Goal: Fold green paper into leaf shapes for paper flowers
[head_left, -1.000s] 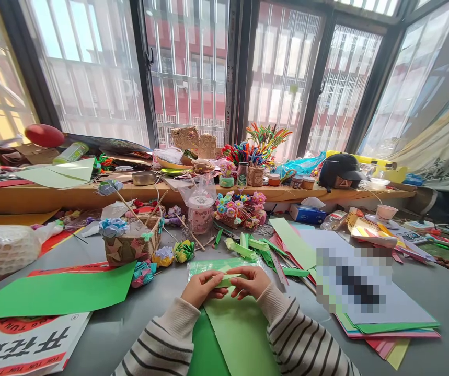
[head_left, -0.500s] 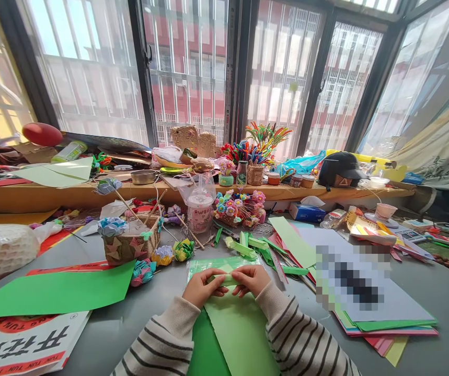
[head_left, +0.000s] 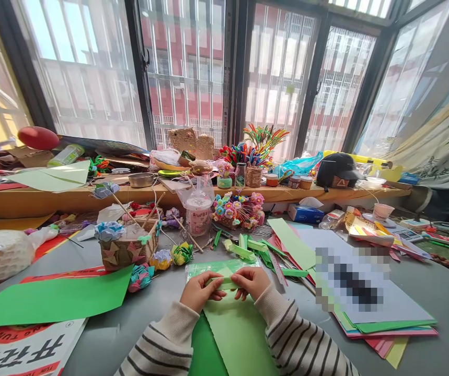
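Between my two hands is a small folded strip of light green paper [head_left: 227, 284], held level just above the table. My left hand [head_left: 200, 292] pinches its left end between thumb and fingers. At the right end, my right hand [head_left: 252, 284] grips it the same way. Under my hands lies a light green sheet [head_left: 238, 334], over a darker green sheet [head_left: 206, 347]. A clear plastic sleeve [head_left: 198, 267] shows just behind them. Several folded green paper pieces [head_left: 243, 250] lie in a heap beyond my right hand, beside a ruler [head_left: 277, 269].
To the left stands a box of paper flowers [head_left: 128, 256], near a bright green sheet [head_left: 59, 297]. A lidded cup [head_left: 199, 216] is behind my hands. Stacked coloured paper [head_left: 389, 326] lies on the right. The crowded sill [head_left: 130, 196] runs along the windows.
The view has shifted slightly. Both hands still pinch the folded strip, and my right fingers have moved a little on its right end.
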Action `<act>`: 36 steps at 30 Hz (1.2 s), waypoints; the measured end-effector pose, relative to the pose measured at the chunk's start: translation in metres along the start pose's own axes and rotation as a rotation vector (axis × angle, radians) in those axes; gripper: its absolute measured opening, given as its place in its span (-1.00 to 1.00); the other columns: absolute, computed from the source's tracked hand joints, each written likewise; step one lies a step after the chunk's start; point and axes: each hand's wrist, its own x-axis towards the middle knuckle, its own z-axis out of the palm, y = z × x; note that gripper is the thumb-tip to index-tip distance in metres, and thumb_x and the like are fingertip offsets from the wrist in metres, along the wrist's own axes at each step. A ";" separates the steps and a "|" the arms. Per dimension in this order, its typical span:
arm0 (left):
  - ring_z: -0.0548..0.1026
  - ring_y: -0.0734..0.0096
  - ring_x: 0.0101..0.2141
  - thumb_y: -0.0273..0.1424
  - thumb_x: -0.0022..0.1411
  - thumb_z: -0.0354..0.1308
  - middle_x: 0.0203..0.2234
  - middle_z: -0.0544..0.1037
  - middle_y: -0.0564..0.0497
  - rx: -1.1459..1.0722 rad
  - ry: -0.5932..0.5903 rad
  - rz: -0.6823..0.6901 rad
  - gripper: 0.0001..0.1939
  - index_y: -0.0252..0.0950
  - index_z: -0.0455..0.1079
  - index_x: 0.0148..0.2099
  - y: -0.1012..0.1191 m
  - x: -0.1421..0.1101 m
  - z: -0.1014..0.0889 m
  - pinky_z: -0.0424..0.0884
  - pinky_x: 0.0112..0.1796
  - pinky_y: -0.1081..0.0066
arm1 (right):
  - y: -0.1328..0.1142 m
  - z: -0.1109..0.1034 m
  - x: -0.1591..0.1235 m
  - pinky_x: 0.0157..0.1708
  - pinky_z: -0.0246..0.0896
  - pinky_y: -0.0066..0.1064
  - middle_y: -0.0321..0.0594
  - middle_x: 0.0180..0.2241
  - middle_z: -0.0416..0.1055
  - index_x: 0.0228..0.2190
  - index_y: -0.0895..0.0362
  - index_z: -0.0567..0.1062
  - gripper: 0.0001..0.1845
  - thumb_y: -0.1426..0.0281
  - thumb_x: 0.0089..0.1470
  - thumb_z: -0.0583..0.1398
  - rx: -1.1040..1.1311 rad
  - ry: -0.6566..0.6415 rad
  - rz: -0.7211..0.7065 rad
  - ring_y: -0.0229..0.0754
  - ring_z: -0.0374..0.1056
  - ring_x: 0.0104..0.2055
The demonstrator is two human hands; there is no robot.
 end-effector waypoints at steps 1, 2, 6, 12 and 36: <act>0.44 0.40 -0.64 -0.23 -0.30 0.19 -0.73 0.45 0.08 0.005 0.005 0.000 -0.67 -0.37 0.33 -0.47 0.000 0.000 0.000 0.37 -0.58 0.47 | 0.000 0.000 0.000 -0.81 0.04 -0.56 -0.33 -0.74 0.28 -0.64 0.24 0.33 -0.59 0.10 -0.39 0.16 -0.006 0.004 -0.009 -0.32 0.25 -0.74; 0.44 0.40 -0.64 -0.23 -0.30 0.19 -0.74 0.44 0.08 0.008 0.010 0.000 -0.67 -0.37 0.33 -0.48 0.000 0.000 0.000 0.36 -0.58 0.47 | 0.000 0.001 0.000 -0.82 0.04 -0.57 -0.34 -0.75 0.28 -0.64 0.23 0.32 -0.60 0.11 -0.38 0.16 -0.012 0.008 -0.019 -0.32 0.24 -0.74; 0.44 0.38 -0.65 -0.23 -0.32 0.20 -0.74 0.43 0.09 0.005 0.020 0.005 -0.67 -0.37 0.33 -0.48 0.000 0.000 0.002 0.36 -0.60 0.45 | 0.001 0.001 0.000 -0.81 0.04 -0.57 -0.37 -0.78 0.25 -0.65 0.21 0.31 -0.65 0.14 -0.35 0.16 -0.041 0.020 -0.051 -0.34 0.22 -0.76; 0.44 0.40 -0.66 -0.26 -0.34 0.21 -0.70 0.42 0.10 0.038 0.041 0.002 -0.72 -0.37 0.34 -0.56 0.001 -0.001 0.004 0.35 -0.62 0.48 | 0.002 0.001 0.000 -0.81 0.06 -0.57 -0.39 -0.80 0.21 -0.66 0.23 0.32 -0.68 0.19 -0.33 0.16 -0.076 0.016 -0.077 -0.34 0.22 -0.75; 0.46 0.36 -0.63 -0.23 -0.34 0.21 -0.69 0.45 0.06 0.030 0.067 0.039 -0.69 -0.38 0.37 -0.55 0.001 -0.002 0.004 0.38 -0.59 0.46 | 0.000 0.001 0.001 -0.74 0.13 -0.51 -0.37 -0.78 0.21 -0.65 0.25 0.36 -0.67 0.19 -0.38 0.19 -0.054 0.017 -0.124 -0.32 0.23 -0.72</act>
